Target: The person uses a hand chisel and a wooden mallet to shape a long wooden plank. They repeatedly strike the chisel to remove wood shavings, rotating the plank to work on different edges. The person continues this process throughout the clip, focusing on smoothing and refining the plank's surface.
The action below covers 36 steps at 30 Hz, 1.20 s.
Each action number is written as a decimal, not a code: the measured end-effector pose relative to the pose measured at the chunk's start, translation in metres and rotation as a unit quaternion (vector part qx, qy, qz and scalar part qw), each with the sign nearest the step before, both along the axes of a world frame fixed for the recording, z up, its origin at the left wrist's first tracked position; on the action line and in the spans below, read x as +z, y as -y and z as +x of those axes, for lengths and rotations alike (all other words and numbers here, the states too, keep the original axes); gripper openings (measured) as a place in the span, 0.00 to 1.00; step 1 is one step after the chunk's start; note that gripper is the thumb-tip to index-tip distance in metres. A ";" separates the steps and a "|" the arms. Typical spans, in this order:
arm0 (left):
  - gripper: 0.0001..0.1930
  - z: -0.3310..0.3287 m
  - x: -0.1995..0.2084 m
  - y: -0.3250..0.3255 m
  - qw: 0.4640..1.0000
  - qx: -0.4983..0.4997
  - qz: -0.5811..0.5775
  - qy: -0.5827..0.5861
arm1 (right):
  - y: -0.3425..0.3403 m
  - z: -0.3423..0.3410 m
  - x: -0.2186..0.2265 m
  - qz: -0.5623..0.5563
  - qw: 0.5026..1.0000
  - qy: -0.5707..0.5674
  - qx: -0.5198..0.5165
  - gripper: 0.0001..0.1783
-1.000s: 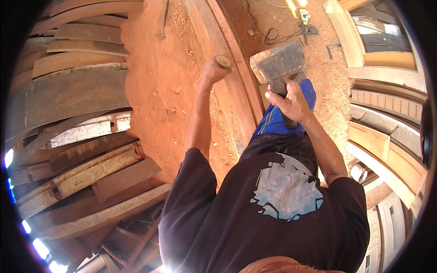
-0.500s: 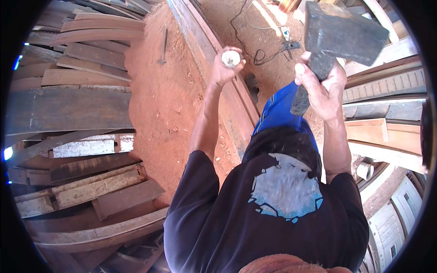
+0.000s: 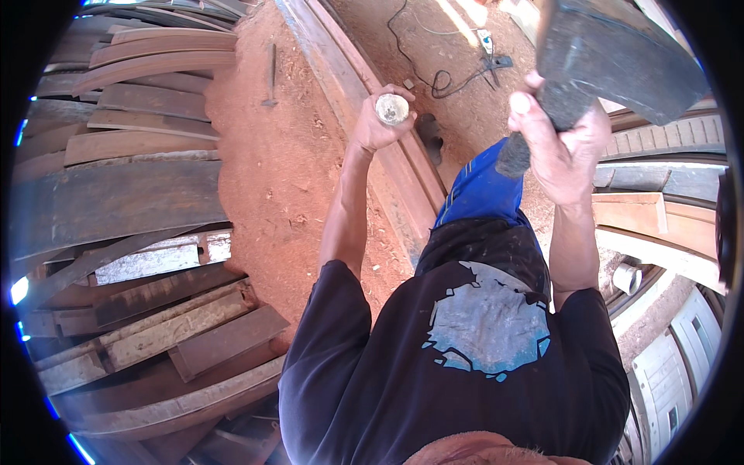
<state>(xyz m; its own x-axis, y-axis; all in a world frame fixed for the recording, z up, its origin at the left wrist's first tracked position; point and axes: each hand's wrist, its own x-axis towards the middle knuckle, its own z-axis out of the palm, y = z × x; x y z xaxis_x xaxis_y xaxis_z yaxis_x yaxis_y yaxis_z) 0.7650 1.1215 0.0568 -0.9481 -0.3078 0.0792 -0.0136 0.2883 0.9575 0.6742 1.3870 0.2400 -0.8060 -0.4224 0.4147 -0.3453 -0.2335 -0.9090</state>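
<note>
My left hand (image 3: 376, 128) is closed round an upright chisel, with the round, pale, battered end of its handle (image 3: 392, 109) facing up. Its blade is hidden below my fist. The fist is over a long reddish-brown wooden beam (image 3: 329, 66), which runs diagonally past my legs. On the right, my right hand (image 3: 564, 151) grips the short dark handle of a large wooden mallet (image 3: 620, 58). The mallet's blocky dark head is raised above that hand, apart from the chisel.
Stacked boards (image 3: 116, 194) fill the left side. A hammer-like tool (image 3: 270, 77) lies on the sawdust-covered ground. Beyond the beam are a black cable (image 3: 443, 84) and a power strip (image 3: 500, 62). More timber (image 3: 659, 209) and a pale cup-like container (image 3: 626, 277) are at right.
My right hand and the mallet have moved a little to the right, and the mallet head looks larger. My left hand has stayed nearly in place on the chisel.
</note>
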 end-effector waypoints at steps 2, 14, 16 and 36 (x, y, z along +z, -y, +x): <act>0.14 0.004 -0.003 -0.003 1.000 -0.004 0.023 0.016 | 0.014 -0.001 -0.007 0.037 0.997 -0.063 -0.007 0.11; 0.14 0.003 -0.005 -0.032 0.995 0.088 -0.006 -0.054 | 0.034 -0.012 -0.091 0.399 0.904 -0.073 0.137 0.22; 0.15 -0.007 -0.009 -0.036 0.992 0.114 -0.039 -0.033 | 0.029 -0.012 -0.086 0.315 0.936 -0.050 0.147 0.24; 0.14 0.017 0.002 -0.039 0.993 -0.006 -0.042 -0.109 | 0.029 -0.001 -0.081 0.540 0.808 -0.169 0.165 0.14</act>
<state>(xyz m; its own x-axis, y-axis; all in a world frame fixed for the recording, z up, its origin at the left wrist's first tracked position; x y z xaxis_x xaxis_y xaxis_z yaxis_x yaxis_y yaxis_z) 0.7815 1.1600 0.0587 -0.9090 -0.2803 0.3084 0.1956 0.3665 0.9096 0.6733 1.3579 0.1594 -0.4936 -0.8538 -0.1655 -0.6973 0.5023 -0.5114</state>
